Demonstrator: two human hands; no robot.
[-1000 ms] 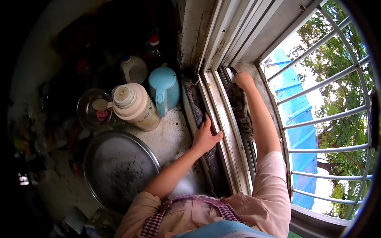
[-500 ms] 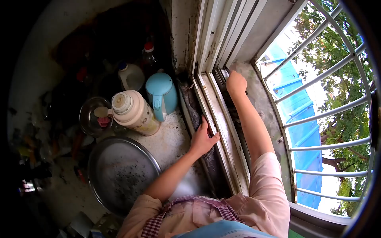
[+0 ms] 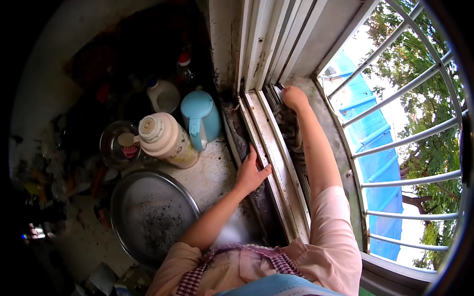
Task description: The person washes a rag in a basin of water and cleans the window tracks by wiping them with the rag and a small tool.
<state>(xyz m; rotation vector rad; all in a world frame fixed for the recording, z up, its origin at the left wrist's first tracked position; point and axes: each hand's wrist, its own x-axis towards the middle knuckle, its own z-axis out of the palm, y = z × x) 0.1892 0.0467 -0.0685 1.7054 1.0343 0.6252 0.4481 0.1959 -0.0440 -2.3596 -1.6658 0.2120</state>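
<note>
My left hand (image 3: 253,173) rests on the inner edge of the white window track (image 3: 269,140), its thumb and fingers spread apart. Farther along, my right hand (image 3: 295,97) is closed in a fist at the far end of the outer groove, close to the upright window frame (image 3: 260,44). A crumpled, dirty grey-brown rag (image 3: 290,126) trails from beneath that fist along the groove, partly hidden by my forearm. The right fingertips are out of sight.
Left of the track stand a blue pitcher (image 3: 207,116), a pale thermos (image 3: 170,143), a plastic jug (image 3: 164,96) and a small metal bowl (image 3: 106,145). A round metal tray (image 3: 118,212) with dark specks lies nearer. White window bars (image 3: 405,128) curve along the right.
My right hand has shifted slightly within the far end of the groove, and more of the rag shows below it. My left hand stays almost in place.
</note>
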